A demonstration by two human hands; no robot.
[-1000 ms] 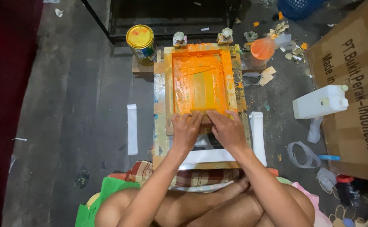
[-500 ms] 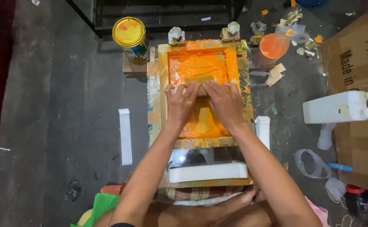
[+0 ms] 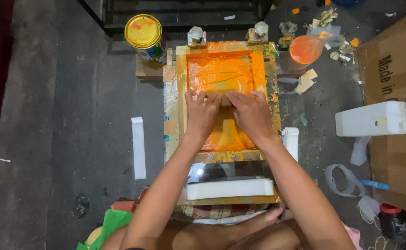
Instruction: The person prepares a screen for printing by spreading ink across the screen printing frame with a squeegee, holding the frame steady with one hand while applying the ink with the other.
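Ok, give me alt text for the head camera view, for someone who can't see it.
Seen from above, a person's left hand and right hand press side by side on a squeegee across an orange-inked printing screen in a wooden frame. A yellow-lidded can stands at its upper left, a white jug lies to the right.

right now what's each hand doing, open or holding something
Left hand: shut on the squeegee, pressing it into the orange screen frame.
Right hand: shut on the same squeegee, beside the left.
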